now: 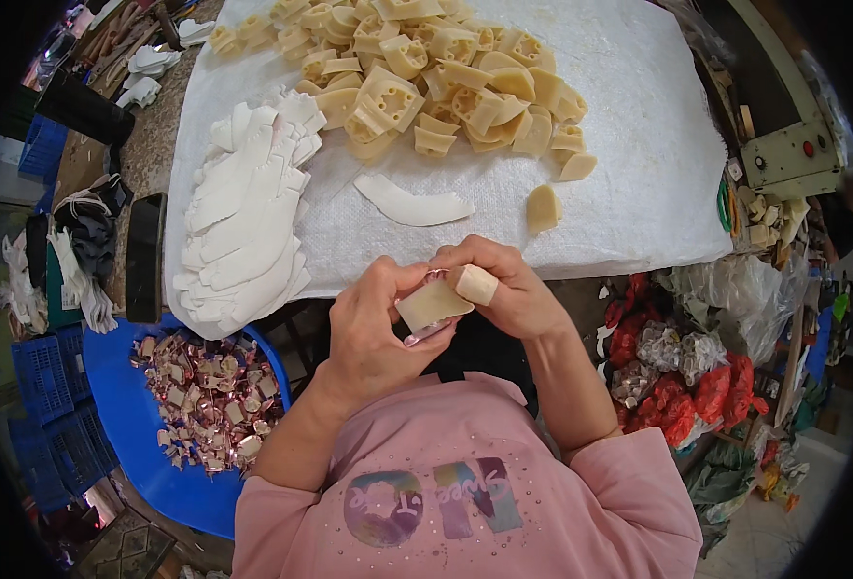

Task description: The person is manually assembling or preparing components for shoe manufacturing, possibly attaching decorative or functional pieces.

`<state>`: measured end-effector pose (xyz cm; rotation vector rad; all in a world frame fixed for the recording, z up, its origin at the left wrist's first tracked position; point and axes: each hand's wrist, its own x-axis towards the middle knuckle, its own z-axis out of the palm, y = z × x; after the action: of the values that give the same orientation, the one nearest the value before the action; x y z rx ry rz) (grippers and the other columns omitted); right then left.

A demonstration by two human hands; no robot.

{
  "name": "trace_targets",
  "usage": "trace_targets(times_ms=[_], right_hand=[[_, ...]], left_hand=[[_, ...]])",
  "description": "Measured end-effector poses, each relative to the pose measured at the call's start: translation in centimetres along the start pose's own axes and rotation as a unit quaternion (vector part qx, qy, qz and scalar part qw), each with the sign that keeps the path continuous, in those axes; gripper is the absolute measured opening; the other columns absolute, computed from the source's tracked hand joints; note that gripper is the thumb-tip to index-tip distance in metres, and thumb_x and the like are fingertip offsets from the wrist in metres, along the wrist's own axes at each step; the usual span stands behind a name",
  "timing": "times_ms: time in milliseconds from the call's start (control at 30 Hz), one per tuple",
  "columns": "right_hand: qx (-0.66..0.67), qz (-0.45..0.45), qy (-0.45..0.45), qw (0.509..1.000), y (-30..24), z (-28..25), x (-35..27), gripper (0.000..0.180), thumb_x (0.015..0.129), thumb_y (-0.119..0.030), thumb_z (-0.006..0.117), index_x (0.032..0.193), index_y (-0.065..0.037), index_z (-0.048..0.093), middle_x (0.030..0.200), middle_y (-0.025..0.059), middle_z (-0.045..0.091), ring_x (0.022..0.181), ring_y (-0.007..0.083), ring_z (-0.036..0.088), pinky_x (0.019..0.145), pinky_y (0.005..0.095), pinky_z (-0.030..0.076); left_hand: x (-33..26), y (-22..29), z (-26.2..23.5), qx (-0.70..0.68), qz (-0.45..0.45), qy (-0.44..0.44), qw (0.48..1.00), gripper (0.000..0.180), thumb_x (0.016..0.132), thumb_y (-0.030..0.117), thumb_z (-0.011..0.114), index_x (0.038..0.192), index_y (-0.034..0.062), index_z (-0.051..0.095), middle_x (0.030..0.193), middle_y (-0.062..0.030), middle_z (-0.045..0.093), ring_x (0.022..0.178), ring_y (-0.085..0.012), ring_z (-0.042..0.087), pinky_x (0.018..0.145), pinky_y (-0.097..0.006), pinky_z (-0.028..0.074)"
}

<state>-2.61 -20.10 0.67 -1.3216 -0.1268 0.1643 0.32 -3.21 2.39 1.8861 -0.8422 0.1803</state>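
Note:
Just off the table's near edge, my two hands hold a beige block shaped like a shoe heel (433,307), with shiny pink covering along its edges. My left hand (373,314) grips it from the left, thumb on the upper edge. The fingers of my right hand (508,289) close on its upper right side; one of them wears a beige wrap. A single curved white strip (412,205) lies on the white-covered table (629,212) beyond my hands. To its right rests a loose beige heel piece (543,208).
A big heap of beige heels (446,77) covers the far middle of the table. Overlapping white strips (243,222) are stacked at left. Below, a blue basin (137,425) holds many pink-covered heels. Red and clear plastic bags (677,386) sit at right, below a greenish machine (783,159).

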Motion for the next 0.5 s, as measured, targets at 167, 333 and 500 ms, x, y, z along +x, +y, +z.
trace_targets(times_ms=[167, 333, 500], right_hand=[[-0.142, -0.141, 0.119, 0.973, 0.7, 2.2, 0.2, 0.017, 0.091, -0.013, 0.046, 0.097, -0.002, 0.057, 0.085, 0.0036, 0.06, 0.077, 0.0091, 0.055, 0.064, 0.024, 0.045], [0.019, -0.018, 0.131, 0.991, 2.1, 2.5, 0.2, 0.023, 0.096, -0.021, 0.042, 0.101, -0.003, 0.056, 0.086, 0.0016, 0.059, 0.077, 0.0081, 0.053, 0.066, 0.0223, 0.044], [0.123, -0.008, 0.117, 0.985, 1.7, 3.2, 0.1, 0.025, 0.097, -0.021, 0.04, 0.103, -0.002, 0.055, 0.089, 0.0024, 0.059, 0.079, 0.0093, 0.054, 0.066, 0.0236, 0.044]], left_hand=[[-0.5, -0.7, 1.5, 0.026, 0.002, 0.057, 0.998, 0.049, 0.059, 0.003, 0.079, 0.095, -0.0001, 0.045, 0.073, -0.0084, 0.053, 0.059, -0.0123, 0.053, 0.051, -0.023, 0.044], [-0.6, -0.9, 1.8, 0.063, 0.005, 0.108, 0.992, 0.05, 0.059, 0.004, 0.079, 0.093, -0.0018, 0.045, 0.074, -0.01, 0.054, 0.059, -0.0142, 0.055, 0.052, -0.025, 0.046], [-0.7, -0.6, 2.1, 0.066, -0.005, 0.127, 0.99, 0.05, 0.058, 0.004, 0.08, 0.094, -0.002, 0.045, 0.073, -0.0109, 0.054, 0.059, -0.0172, 0.057, 0.053, -0.027, 0.047]])
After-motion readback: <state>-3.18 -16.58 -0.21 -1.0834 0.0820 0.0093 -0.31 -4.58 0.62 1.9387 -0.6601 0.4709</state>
